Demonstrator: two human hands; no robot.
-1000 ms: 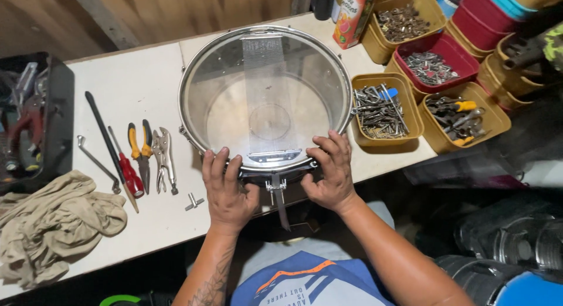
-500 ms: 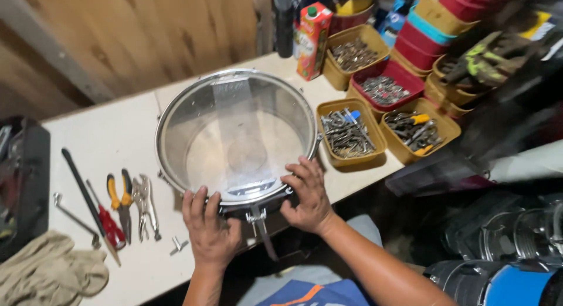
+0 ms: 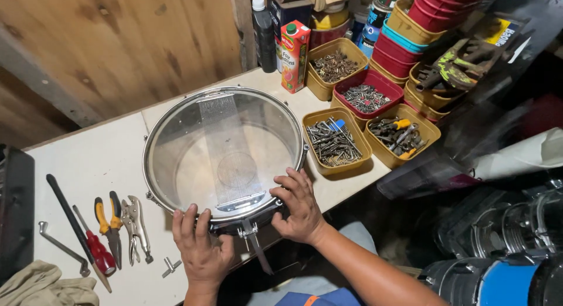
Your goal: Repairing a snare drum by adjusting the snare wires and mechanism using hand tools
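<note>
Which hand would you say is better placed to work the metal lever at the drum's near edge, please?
Probably the left hand: it rests on the snare drum rim right beside the lever. The right hand grips the rim slightly farther along.

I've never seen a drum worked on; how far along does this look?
The snare drum lies wires-up on the workbench, clear head and hoop fitted. Left hand and right hand grip its near rim by the strainer lever. Pliers and screwdriver lie untouched; what remains cannot be told.
</note>
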